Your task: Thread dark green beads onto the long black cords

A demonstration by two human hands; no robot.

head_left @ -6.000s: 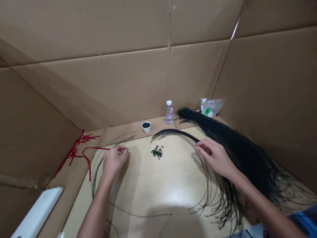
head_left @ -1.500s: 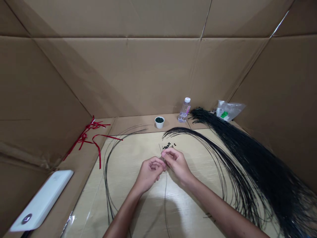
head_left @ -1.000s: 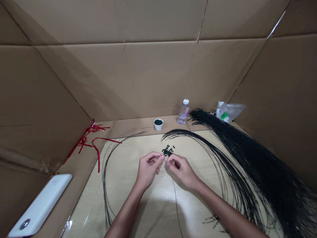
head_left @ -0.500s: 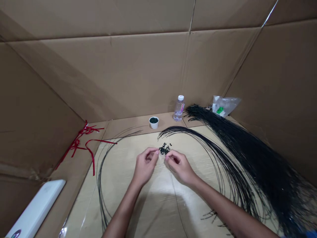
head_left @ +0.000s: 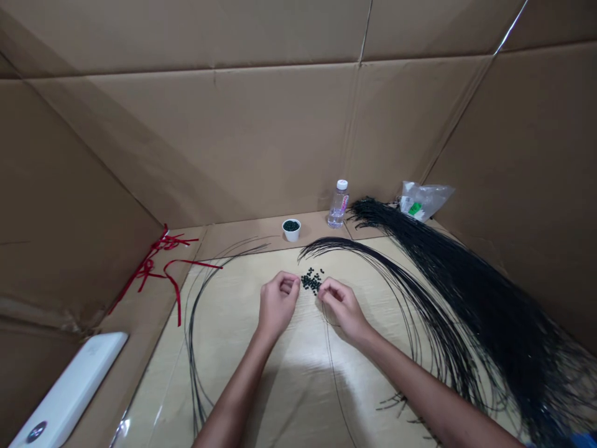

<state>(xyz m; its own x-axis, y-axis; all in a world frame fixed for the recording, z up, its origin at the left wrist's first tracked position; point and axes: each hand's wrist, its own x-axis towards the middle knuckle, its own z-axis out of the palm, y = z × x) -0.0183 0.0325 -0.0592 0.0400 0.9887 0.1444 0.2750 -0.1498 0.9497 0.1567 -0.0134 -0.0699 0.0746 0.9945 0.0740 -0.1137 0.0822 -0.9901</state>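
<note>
A loop of thin black strands (head_left: 190, 348) curves across the pale board (head_left: 280, 386) left of the left hand (head_left: 278, 298), its fingers half curled, and whether they hold anything cannot be told. A small heap of black beads (head_left: 311, 281) lies just between that hand and the right hand (head_left: 342, 308), whose fingertips (head_left: 323, 291) nearly meet, their hold equally unclear, beside a thick bundle of black strands (head_left: 471, 298).

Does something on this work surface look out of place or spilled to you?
The red ribbon looks odd: it lies tangled on the left cardboard, one end crossing onto the pale board. The small dark beads also lie loose on the board, outside the white cup.
</note>
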